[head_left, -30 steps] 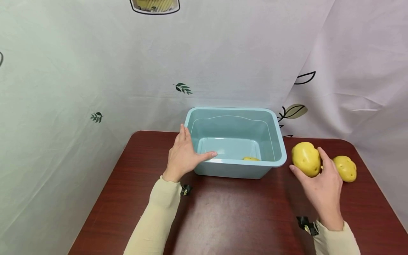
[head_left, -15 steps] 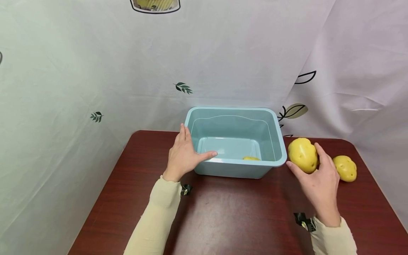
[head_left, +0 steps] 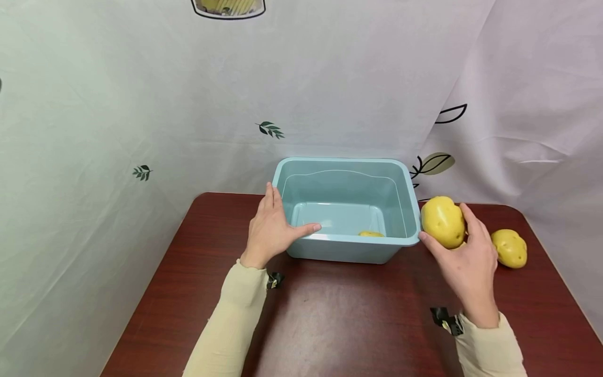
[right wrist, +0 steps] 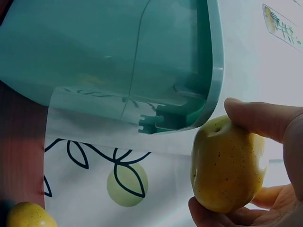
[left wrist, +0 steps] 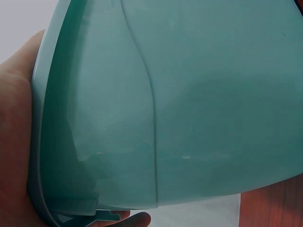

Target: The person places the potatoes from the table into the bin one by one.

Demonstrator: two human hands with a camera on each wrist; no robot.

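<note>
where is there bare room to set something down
The widest bare patch of table lies in front of the bin, between the left sleeve and right sleeve. Another stretches from the left hand to the table's left edge. It is crowded right of the bin: the right hand holds a potato there, with a second potato lying nearby.

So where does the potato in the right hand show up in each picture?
Head: the potato is right of centre, in the right hand.
Left wrist: not in it.
Right wrist: lower right, same potato between thumb and fingers.
Shared landmark: the blue tub, in all three.
</note>
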